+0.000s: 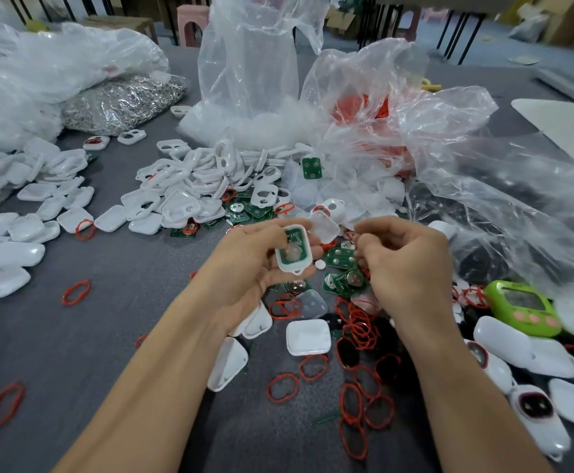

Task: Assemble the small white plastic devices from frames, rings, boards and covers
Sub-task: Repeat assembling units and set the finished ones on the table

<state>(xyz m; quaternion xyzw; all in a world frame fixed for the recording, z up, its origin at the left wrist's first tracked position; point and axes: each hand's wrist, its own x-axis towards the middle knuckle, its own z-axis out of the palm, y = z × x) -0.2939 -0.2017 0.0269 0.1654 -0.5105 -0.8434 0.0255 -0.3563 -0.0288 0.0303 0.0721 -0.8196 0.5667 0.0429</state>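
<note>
Over grey table (108,336), left hand (248,264) gripping white frame (308,249), green board (295,237) inside, right hand (408,264), grip unclear

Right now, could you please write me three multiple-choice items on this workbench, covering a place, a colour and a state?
1. Where is the green toy? A left side; B right side; C inside a bag.
2. The loose rings are: A red; B blue; C yellow.
3. The white frame in the left hand is: A empty; B holding a green board; C snapped in two.
Answers: B, it lies far right; A, all look red; B, green shows inside its rim.
</note>
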